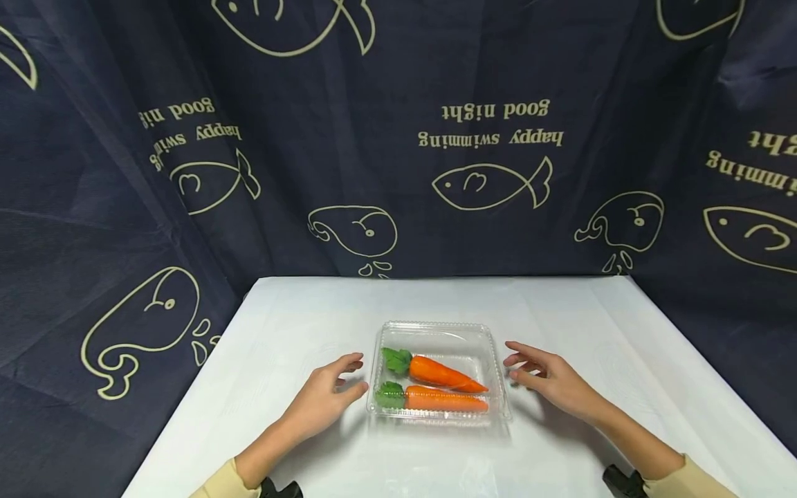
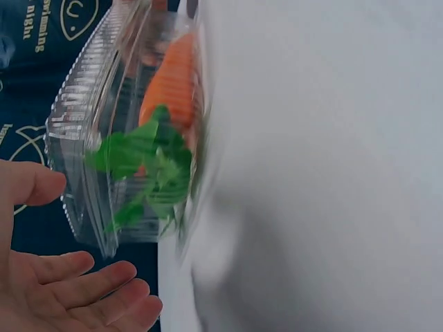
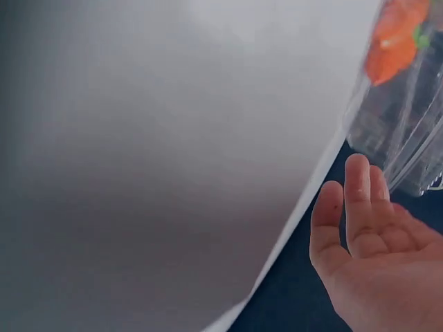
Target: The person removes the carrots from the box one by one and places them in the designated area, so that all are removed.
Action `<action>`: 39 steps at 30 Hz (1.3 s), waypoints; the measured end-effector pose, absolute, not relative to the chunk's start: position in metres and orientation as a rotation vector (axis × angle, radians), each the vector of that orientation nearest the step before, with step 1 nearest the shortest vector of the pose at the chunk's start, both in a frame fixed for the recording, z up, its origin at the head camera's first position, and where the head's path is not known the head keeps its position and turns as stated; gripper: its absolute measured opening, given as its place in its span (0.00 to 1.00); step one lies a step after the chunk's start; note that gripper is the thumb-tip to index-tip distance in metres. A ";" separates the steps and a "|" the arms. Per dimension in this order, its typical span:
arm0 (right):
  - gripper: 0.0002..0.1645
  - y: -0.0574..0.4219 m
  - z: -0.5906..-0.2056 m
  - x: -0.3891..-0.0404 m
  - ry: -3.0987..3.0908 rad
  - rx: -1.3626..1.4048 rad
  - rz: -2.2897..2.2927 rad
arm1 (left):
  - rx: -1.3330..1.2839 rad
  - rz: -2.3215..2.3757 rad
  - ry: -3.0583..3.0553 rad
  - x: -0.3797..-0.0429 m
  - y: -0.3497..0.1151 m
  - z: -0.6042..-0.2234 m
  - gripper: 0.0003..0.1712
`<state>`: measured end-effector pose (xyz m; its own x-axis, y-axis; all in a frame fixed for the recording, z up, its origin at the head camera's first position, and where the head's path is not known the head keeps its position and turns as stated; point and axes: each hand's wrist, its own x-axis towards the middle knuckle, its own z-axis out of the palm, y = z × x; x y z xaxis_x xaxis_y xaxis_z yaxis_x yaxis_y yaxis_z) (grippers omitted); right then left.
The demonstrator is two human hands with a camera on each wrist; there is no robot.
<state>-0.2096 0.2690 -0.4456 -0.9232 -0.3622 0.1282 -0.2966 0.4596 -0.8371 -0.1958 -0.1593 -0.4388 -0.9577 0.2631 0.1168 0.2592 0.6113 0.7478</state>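
A clear plastic clamshell box (image 1: pixel 488 337) stands on the white table with its lid down. Inside lie two orange carrots with green tops, the upper carrot (image 1: pixel 443 374) slanting and the lower carrot (image 1: pixel 445 399) lying level. On the box's left side my left hand (image 1: pixel 330 391) is held with fingers relaxed and spread, fingertips near the wall. My right hand (image 1: pixel 551 379) faces the opposite wall, its fingers loosely bent around nothing. In the left wrist view the green leaves (image 2: pixel 156 166) press close to the box's end wall.
The white table (image 1: pixel 311 311) runs back to a dark blue curtain (image 1: pixel 398 138) printed with fish and whales. More of the same cloth hangs along the left and right sides. Dark bands (image 1: pixel 280 488) sit at both wrists.
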 end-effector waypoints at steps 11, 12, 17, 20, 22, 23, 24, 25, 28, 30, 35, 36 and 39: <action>0.40 0.252 -0.443 -0.201 2.378 -0.165 -1.709 | 0.469 1.472 2.670 -0.189 -0.150 -0.443 0.29; 0.40 0.250 -0.443 -0.201 2.367 -0.147 -1.721 | 0.468 1.482 2.664 -0.189 -0.149 -0.443 0.29; 0.41 0.245 -0.446 -0.199 2.321 -0.081 -1.763 | 0.436 1.523 2.624 -0.185 -0.146 -0.445 0.29; 0.40 0.242 -0.446 -0.197 2.315 -0.066 -1.777 | 0.414 1.549 2.593 -0.183 -0.146 -0.447 0.30; 0.39 0.240 -0.446 -0.195 2.317 -0.073 -1.788 | 0.410 1.567 2.572 -0.182 -0.145 -0.448 0.32; 0.39 0.240 -0.446 -0.195 2.316 -0.070 -1.798 | 0.411 1.573 2.563 -0.181 -0.144 -0.449 0.33; 0.39 0.239 -0.446 -0.195 2.313 -0.059 -1.807 | 0.411 1.581 2.552 -0.180 -0.144 -0.449 0.34; 0.38 0.238 -0.446 -0.194 2.309 -0.047 -1.819 | 0.410 1.594 2.537 -0.179 -0.143 -0.450 0.35; 0.37 0.235 -0.446 -0.192 2.296 -0.014 -1.846 | 0.406 1.639 2.491 -0.176 -0.142 -0.452 0.38; 0.36 0.234 -0.447 -0.191 2.294 0.002 -1.856 | 0.406 1.676 2.451 -0.174 -0.142 -0.453 0.41; 0.35 0.230 -0.448 -0.189 2.315 0.034 -1.869 | 0.417 1.759 2.323 -0.169 -0.143 -0.456 0.45; 0.35 0.230 -0.447 -0.189 2.320 0.038 -1.867 | 0.420 1.774 2.293 -0.169 -0.143 -0.456 0.46; 0.35 0.228 -0.447 -0.188 2.336 0.044 -1.865 | 0.441 1.815 2.230 -0.167 -0.142 -0.457 0.50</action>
